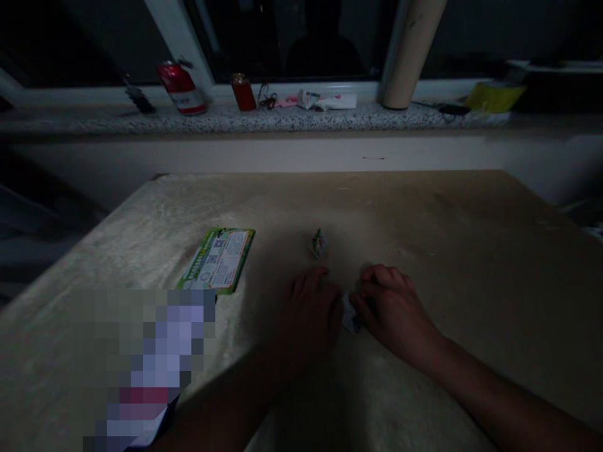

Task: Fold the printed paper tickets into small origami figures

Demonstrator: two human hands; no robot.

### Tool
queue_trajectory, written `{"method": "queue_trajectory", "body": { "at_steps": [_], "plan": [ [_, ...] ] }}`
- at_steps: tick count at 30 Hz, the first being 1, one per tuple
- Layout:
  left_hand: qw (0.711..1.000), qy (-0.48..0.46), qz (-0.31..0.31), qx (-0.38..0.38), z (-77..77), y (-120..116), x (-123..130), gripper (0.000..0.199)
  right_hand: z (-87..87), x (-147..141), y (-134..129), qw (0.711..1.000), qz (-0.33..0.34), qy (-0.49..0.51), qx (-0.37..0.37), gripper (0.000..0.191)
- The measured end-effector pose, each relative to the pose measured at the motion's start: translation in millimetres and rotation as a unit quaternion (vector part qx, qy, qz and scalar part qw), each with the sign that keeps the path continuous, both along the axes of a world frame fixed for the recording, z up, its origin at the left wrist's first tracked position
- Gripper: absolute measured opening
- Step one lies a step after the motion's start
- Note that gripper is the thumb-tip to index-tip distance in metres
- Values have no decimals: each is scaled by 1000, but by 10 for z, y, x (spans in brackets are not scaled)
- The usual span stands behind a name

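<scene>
Between my two hands on the table lies a small piece of whitish printed paper (350,318), partly covered by fingers. My right hand (398,307) has its fingers curled, with thumb and forefinger closed at the paper's right edge. On the other side, my left hand (308,311) rests on the table in deep shadow, its fingers apart and its thumb beside the paper's left edge; whether it touches is hard to see. Just beyond my left fingertips stands a small folded paper piece (319,243) with green and white print.
A green printed card (219,260) lies left on the table (414,213), above a pixelated patch (164,351). On the granite sill (226,122) stand a red can (181,88), a red jar (244,93), crumpled wrappers (325,100), a cardboard tube (409,56) and a yellow item (494,97).
</scene>
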State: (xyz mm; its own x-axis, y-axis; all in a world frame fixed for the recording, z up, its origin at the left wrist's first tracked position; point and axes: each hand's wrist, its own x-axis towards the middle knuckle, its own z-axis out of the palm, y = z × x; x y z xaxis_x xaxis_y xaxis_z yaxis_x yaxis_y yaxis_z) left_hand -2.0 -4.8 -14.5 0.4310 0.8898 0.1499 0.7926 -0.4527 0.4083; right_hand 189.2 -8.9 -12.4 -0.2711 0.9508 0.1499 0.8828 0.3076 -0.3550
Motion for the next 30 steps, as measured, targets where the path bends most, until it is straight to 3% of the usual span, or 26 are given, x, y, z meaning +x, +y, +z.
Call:
{"method": "queue_trajectory", "body": {
  "at_steps": [11, 21, 30],
  "plan": [
    [999, 11, -30, -13, 13, -21, -28, 32, -23, 13, 22, 1000, -3, 6, 5, 18],
    [998, 31, -53, 11, -1, -32, -59, 33, 3, 1, 25, 1000, -7, -3, -1, 18],
    [991, 109, -56, 48, 13, -62, -64, 35, -8, 9, 37, 1000, -5, 0, 6, 22]
  ]
}}
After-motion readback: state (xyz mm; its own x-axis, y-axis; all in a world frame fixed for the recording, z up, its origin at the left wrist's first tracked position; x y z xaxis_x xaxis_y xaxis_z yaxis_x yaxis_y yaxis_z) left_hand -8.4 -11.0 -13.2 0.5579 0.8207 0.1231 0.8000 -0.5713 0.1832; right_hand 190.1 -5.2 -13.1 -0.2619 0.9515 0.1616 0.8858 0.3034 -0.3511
